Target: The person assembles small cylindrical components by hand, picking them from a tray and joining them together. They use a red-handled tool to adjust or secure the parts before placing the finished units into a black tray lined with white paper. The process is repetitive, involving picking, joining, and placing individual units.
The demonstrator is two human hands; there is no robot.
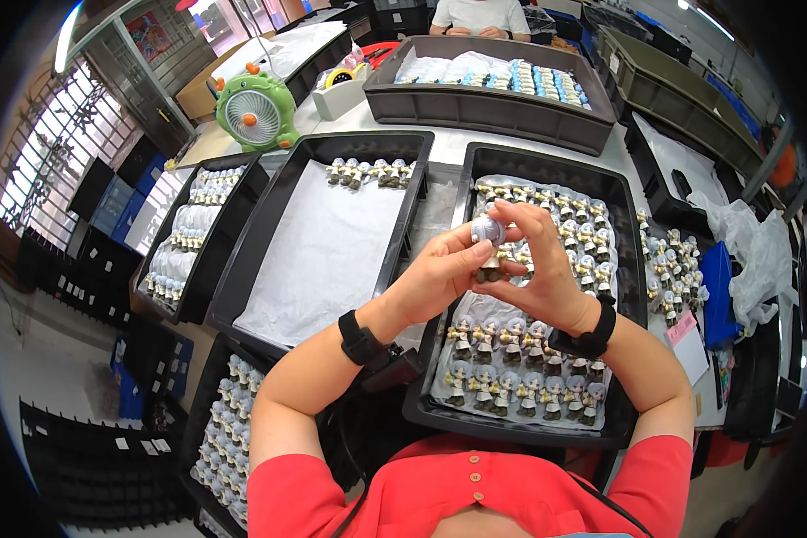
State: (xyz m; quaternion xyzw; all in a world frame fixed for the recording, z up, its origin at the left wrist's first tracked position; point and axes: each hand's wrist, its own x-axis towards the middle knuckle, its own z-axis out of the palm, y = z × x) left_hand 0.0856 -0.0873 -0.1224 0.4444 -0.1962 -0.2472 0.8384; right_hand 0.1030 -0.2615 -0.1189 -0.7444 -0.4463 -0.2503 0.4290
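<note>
Both my hands hold one small figurine point(489, 231) with pale blue-grey hair, upright above the right-hand black tray point(464, 179). My left hand point(453, 260) pinches it from the left, thumb across its front. Around its other side curl the fingers of my right hand point(540, 264), its thumb near the dark base. Below, rows of like figurines point(529, 390) lie on white lining in that tray, partly hidden by my right hand and wrist. The tray on the left point(309, 260) is lined with white paper and has a short row of figurines point(368, 172) at its far end.
Further left stands a narrow black tray point(258, 184) of figurines in paper layers; another full tray point(229, 439) sits low by my left elbow. A green fan point(255, 108) and a large grey bin point(493, 112) stand behind. Loose figurines point(674, 269) and plastic bags point(751, 255) lie right. A person point(482, 16) sits opposite.
</note>
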